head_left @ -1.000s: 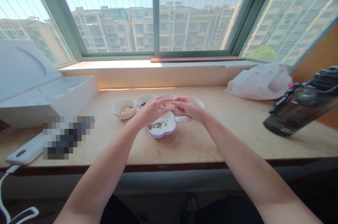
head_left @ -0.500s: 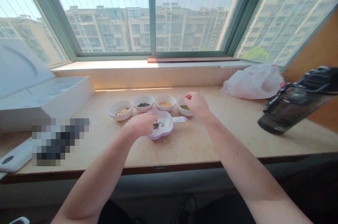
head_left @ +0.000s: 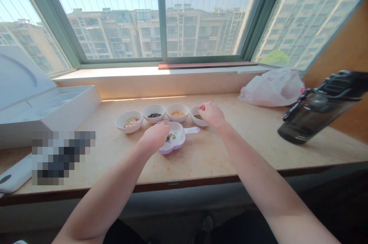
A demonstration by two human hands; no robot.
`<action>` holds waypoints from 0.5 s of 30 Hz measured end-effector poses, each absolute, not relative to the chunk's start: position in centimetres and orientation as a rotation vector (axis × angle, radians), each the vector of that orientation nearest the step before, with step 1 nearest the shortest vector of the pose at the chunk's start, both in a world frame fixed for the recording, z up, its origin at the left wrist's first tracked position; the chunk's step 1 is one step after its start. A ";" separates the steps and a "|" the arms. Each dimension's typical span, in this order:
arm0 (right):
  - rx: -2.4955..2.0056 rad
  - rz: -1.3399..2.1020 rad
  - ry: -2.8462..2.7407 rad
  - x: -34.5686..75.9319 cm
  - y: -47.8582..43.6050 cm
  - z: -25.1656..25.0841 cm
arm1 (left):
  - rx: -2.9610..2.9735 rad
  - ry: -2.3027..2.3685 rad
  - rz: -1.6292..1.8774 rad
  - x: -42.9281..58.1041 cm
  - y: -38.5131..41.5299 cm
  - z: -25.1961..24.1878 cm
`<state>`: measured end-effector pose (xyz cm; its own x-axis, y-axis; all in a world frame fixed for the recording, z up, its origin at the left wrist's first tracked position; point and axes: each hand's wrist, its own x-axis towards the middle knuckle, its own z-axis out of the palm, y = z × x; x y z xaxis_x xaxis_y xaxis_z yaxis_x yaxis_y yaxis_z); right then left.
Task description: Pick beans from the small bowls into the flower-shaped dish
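Reaching right hand (head_left: 211, 114) into a white bowl (head_left: 199, 124) of seeds (head_left: 198, 117)

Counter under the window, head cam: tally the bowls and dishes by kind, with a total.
White round bowls: 4
Purple-rimmed white dish: 1
Total: 5
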<state>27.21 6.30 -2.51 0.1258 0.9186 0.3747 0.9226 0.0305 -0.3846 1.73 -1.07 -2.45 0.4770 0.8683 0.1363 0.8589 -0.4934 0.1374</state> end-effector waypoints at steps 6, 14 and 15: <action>-1.826 0.035 -1.792 27.0 6.0 -2.1 | 2.640 1.543 0.169 2.0 0.3 -1.7; -1.696 0.044 -1.816 26.6 5.7 -1.6 | 2.492 1.413 -0.029 0.8 -0.8 1.7; -1.636 0.052 -1.843 26.4 5.6 -1.5 | 2.469 1.376 -0.086 0.7 -0.9 1.8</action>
<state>26.42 5.64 -1.53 0.0040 0.8965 0.4431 0.8701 0.2153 -0.4434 0.65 -0.90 1.83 0.5361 0.8197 -0.2018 0.8384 -0.4892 0.2404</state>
